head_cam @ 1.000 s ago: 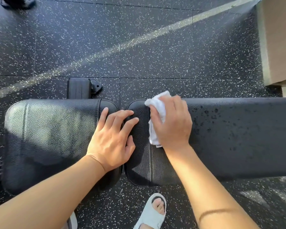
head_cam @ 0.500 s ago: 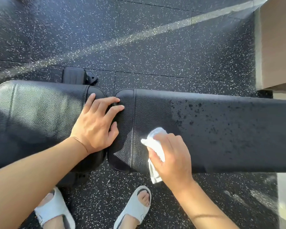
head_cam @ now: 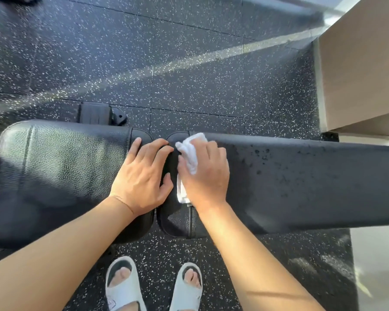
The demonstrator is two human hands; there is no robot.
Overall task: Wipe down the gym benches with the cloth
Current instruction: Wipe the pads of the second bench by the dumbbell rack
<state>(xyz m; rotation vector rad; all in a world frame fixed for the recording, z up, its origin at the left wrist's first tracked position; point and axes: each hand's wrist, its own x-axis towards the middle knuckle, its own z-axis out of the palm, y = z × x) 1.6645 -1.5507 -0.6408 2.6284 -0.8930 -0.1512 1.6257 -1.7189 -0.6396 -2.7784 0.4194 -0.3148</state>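
Observation:
A black padded gym bench runs left to right below me in two parts: a short seat pad (head_cam: 61,171) on the left and a long back pad (head_cam: 312,182) on the right, speckled with dark wet spots. My right hand (head_cam: 206,173) presses a crumpled white cloth (head_cam: 190,153) onto the left end of the long pad, near its far edge. My left hand (head_cam: 144,176) lies flat, fingers spread, on the right end of the seat pad, right beside the gap between the pads.
Black speckled rubber floor tiles (head_cam: 166,63) surround the bench. A tan box or wall block (head_cam: 359,68) stands at the far right. A black bench foot (head_cam: 97,113) sticks out behind the seat pad. My feet in white sandals (head_cam: 121,286) stand close to the bench's near side.
My right hand with the cloth slid from the far edge of the long pad to its near edge, then back to the far edge. My left hand stayed on the seat pad.

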